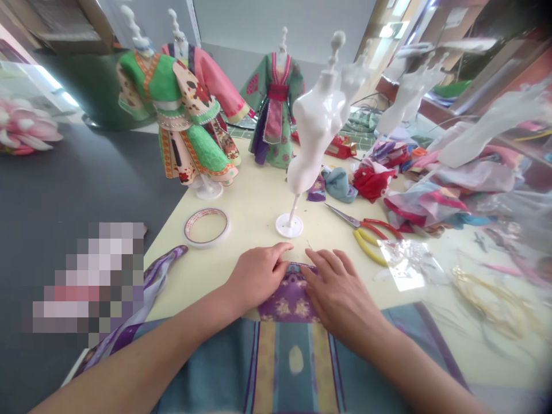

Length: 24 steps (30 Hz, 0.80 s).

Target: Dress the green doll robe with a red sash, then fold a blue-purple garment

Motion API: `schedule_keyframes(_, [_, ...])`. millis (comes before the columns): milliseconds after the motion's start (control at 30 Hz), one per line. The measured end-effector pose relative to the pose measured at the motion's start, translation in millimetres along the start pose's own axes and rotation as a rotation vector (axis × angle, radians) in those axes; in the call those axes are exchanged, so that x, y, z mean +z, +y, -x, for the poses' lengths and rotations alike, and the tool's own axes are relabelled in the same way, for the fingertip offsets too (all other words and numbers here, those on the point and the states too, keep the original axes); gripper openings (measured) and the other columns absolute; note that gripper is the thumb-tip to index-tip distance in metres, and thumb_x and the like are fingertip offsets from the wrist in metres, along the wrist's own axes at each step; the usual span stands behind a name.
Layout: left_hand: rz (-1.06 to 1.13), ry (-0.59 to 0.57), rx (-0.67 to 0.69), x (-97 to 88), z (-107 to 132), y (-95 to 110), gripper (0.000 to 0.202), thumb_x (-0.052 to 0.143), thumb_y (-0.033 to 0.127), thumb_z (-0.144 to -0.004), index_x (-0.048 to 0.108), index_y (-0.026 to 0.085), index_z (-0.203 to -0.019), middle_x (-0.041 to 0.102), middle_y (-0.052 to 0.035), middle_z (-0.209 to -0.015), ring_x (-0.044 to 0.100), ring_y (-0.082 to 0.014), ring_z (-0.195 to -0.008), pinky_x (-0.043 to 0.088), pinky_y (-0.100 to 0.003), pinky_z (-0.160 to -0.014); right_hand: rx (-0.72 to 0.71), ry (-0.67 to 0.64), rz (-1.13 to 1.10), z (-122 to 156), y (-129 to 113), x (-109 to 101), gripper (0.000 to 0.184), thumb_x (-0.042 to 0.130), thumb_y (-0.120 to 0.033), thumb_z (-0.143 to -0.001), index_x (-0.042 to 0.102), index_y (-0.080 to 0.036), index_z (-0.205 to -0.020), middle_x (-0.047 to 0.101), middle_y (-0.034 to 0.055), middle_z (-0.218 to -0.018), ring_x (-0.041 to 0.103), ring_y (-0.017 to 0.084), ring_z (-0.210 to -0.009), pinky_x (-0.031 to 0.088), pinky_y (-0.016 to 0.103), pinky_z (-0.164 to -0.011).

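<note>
Flatly, left hand, right hand on purple cloth.

No legible text – red print on tape roll (tiny, blurred) unreadable.

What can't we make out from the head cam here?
Head view:
Purple fabric panel: upper part hidden by the left hand and right hand.
Thin sliver above the right fingers: too small to identify.
Pixelated patch: blurred out.
Gold tangle: blurred.
White dress form: cut off by the right edge.
</note>
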<state>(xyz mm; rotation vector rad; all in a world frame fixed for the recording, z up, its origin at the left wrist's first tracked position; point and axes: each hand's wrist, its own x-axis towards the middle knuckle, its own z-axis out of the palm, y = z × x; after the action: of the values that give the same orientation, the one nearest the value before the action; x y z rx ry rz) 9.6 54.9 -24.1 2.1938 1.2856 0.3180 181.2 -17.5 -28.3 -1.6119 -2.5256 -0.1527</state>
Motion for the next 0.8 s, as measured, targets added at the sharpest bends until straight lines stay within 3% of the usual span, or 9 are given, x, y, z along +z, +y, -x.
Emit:
schedule_keyframes(567, [-0.049,-0.012,0.029,-0.9,1.8,-0.4,0.040,0.046,0.021,-0.086,0.057,0.024,-0.124,0.073,-0.0028,-0.087,0.067,-0.0210,-0.075,0.048,-0.030,-0.069,0.021,-0.038,-0.071,-8.4,-8.1,2.5,0.034,0.045,-0.028,-0.092,0.058,-0.014,-0.120,0.050,0.0162,-0.134,0.042,0.032,-0.120,0.032,0.053,-0.103])
schedule_keyframes(800, [-0.057,-0.024,0.046,-6.3,4.3,-3.7,0.031,0.047,0.020,-0.086,0.063,0.023,-0.113,0.073,-0.0037,-0.087,0.067,-0.0211,-0.076,0.048,-0.030,-0.069,0.022,-0.024,-0.067,-7.3,-7.6,3.4,0.033,0.045,-0.028,-0.092,0.058,-0.015,-0.119,0.051,0.0162,-0.132,0.043,0.032,-0.119,0.033,0.052,-0.102])
